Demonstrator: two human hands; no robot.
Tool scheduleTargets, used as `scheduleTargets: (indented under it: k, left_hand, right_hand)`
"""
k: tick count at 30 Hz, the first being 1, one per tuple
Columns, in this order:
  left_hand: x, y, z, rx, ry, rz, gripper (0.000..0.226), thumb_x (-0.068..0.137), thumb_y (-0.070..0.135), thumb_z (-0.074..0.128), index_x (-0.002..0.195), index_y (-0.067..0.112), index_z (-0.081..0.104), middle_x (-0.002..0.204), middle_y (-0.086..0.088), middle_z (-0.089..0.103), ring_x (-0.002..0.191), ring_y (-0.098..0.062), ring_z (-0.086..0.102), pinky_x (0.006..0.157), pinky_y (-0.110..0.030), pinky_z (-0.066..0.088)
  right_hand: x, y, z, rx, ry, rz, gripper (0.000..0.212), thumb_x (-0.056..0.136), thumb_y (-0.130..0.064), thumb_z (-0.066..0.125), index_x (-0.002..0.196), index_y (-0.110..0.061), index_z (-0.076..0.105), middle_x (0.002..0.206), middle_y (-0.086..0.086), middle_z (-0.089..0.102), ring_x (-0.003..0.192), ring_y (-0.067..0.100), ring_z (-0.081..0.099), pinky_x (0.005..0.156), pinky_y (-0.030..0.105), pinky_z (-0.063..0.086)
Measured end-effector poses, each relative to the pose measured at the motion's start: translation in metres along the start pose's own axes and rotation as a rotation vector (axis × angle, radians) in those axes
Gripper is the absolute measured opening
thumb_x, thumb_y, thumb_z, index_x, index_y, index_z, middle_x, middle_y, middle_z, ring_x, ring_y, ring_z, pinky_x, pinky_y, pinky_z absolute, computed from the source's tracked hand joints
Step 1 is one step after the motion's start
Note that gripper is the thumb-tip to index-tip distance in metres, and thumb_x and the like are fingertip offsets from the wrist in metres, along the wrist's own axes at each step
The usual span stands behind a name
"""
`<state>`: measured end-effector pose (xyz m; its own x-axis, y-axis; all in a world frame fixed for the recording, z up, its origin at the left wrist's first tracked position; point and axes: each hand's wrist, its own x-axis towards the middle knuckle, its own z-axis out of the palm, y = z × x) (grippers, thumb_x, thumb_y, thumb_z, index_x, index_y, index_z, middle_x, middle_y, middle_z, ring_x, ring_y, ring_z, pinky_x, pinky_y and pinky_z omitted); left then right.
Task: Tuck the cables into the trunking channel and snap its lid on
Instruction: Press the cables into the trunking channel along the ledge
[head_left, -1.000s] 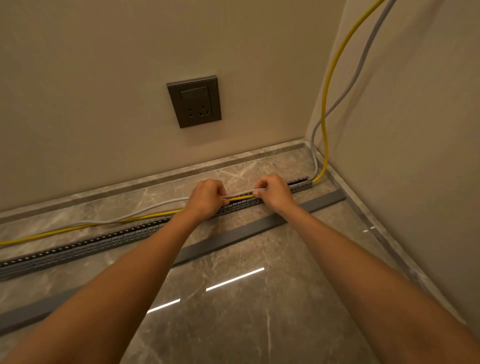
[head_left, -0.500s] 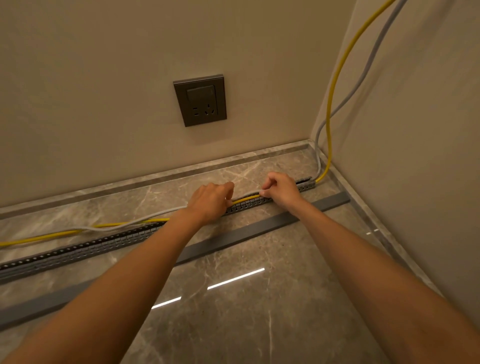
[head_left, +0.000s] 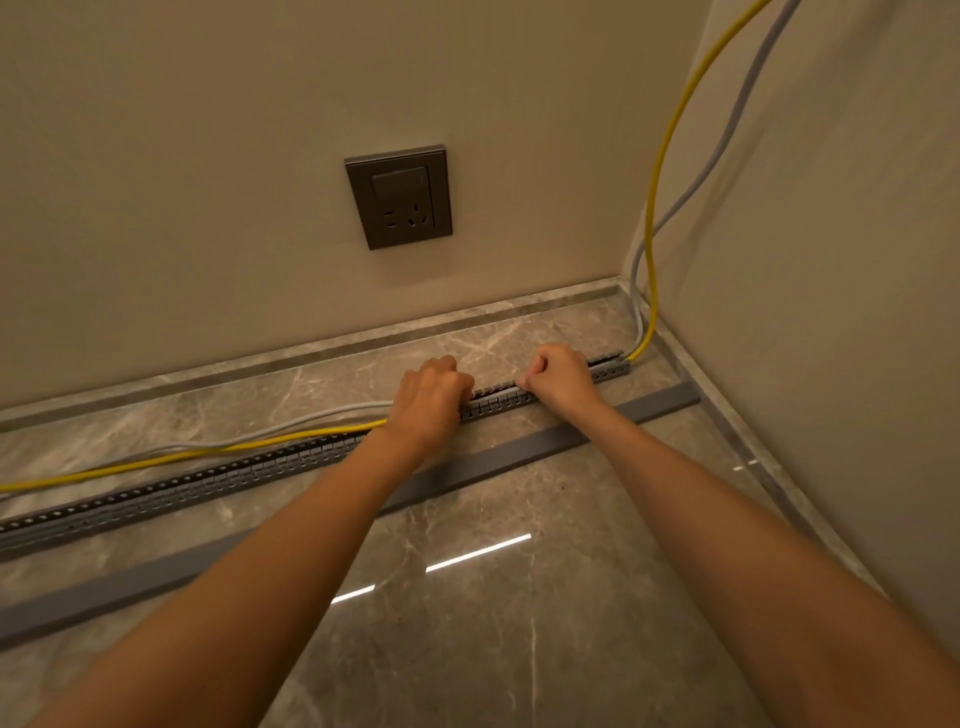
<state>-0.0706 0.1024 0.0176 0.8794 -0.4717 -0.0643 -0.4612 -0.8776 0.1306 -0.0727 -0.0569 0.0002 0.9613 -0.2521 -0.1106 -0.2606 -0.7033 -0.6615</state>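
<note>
A slotted grey trunking channel (head_left: 218, 477) runs diagonally across the marble floor toward the right corner. A yellow cable (head_left: 208, 455) and a grey cable (head_left: 291, 422) lie just behind it on the left and climb the right wall. My left hand (head_left: 428, 402) is closed on both cables over the channel. My right hand (head_left: 558, 375) presses on the channel with fingers curled; between the hands the cables sit inside the channel. The flat grey lid (head_left: 519, 452) lies on the floor in front, parallel to the channel.
A dark wall socket (head_left: 399, 197) sits on the back wall above the hands. Marble skirting (head_left: 311, 348) lines the back and right walls. The corner is at the far right, where the cables rise.
The stretch of cable between my hands has gone down into the channel. Both hands have shifted slightly and pressed lower on the channel.
</note>
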Motion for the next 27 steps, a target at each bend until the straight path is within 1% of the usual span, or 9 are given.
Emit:
scheduleTargets:
  k: [1,2,4,6,9,11,19,22,27]
  left_hand:
    - [-0.002,0.004,0.001,0.07,-0.009,0.037,0.023,0.09,0.002,0.048,0.107,0.004,0.063,0.115,-0.015,0.057,0.106,-0.033,0.053,0.08,-0.039,0.041]
    - [-0.004,0.009,0.002,0.124,-0.015,0.069,0.026,0.092,0.005,0.046,0.113,0.005,0.061,0.117,-0.015,0.056,0.107,-0.033,0.053,0.083,-0.039,0.042]
    - [-0.008,0.017,0.007,0.179,-0.007,0.102,0.03,0.094,0.009,0.043,0.12,0.005,0.056,0.119,-0.015,0.056,0.108,-0.033,0.054,0.085,-0.04,0.043]
    - [-0.008,0.024,0.011,0.2,0.017,0.114,0.03,0.096,0.009,0.039,0.12,0.003,0.055,0.119,-0.016,0.057,0.107,-0.033,0.055,0.085,-0.04,0.044]
    - [-0.007,0.032,0.016,0.201,0.017,0.117,0.03,0.097,0.009,0.036,0.12,0.002,0.054,0.121,-0.016,0.057,0.105,-0.033,0.058,0.085,-0.04,0.046]
    - [-0.006,0.036,0.017,0.2,0.0,0.112,0.03,0.097,0.007,0.036,0.121,0.002,0.052,0.122,-0.017,0.057,0.105,-0.033,0.058,0.086,-0.04,0.046]
    - [0.004,0.042,0.008,0.144,-0.06,0.036,0.027,0.096,0.01,0.045,0.122,0.005,0.051,0.125,-0.015,0.054,0.112,-0.031,0.055,0.09,-0.039,0.046]
    - [0.0,0.041,0.011,0.158,-0.031,0.043,0.03,0.095,0.005,0.045,0.125,0.005,0.048,0.125,-0.015,0.052,0.113,-0.031,0.052,0.088,-0.039,0.047]
    - [0.006,0.045,0.01,0.194,-0.068,-0.009,0.025,0.095,0.006,0.045,0.119,0.006,0.052,0.123,-0.015,0.057,0.111,-0.032,0.056,0.09,-0.039,0.046]
  right_hand:
    - [-0.001,0.0,0.001,-0.008,0.024,-0.009,0.034,0.082,-0.005,0.065,0.056,-0.015,0.046,0.078,0.013,0.065,0.08,0.023,0.058,0.074,0.03,0.049]
    - [-0.002,0.0,0.001,-0.01,0.031,-0.023,0.034,0.082,-0.006,0.066,0.055,-0.016,0.047,0.077,0.011,0.062,0.079,0.021,0.056,0.074,0.029,0.046]
    - [-0.005,0.005,-0.001,-0.003,0.009,-0.088,0.019,0.083,-0.006,0.066,0.064,-0.008,0.063,0.074,0.003,0.056,0.071,0.012,0.051,0.069,0.018,0.036]
    - [-0.011,0.013,-0.007,-0.053,0.01,-0.178,0.01,0.085,-0.004,0.063,0.087,0.001,0.072,0.085,0.005,0.055,0.075,0.011,0.05,0.071,0.012,0.032]
    - [-0.021,0.031,-0.019,-0.27,0.045,-0.282,0.025,0.088,-0.009,0.059,0.11,-0.004,0.069,0.114,0.011,0.055,0.101,0.022,0.055,0.09,0.027,0.042]
    - [-0.027,0.038,-0.023,-0.386,0.037,-0.331,0.031,0.089,-0.011,0.056,0.119,-0.007,0.065,0.122,0.011,0.053,0.107,0.026,0.056,0.095,0.035,0.044]
    - [-0.017,0.032,-0.024,-0.441,-0.043,-0.308,0.028,0.09,-0.013,0.055,0.115,-0.003,0.063,0.119,0.012,0.055,0.108,0.03,0.056,0.094,0.04,0.044]
    - [-0.021,0.05,-0.03,-0.427,0.065,-0.321,0.028,0.086,-0.005,0.054,0.113,0.0,0.061,0.116,0.017,0.059,0.108,0.034,0.056,0.096,0.041,0.042]
    - [-0.018,0.064,-0.044,-0.341,0.143,-0.141,0.028,0.09,-0.007,0.054,0.118,-0.001,0.052,0.125,0.015,0.052,0.11,0.032,0.054,0.092,0.039,0.044]
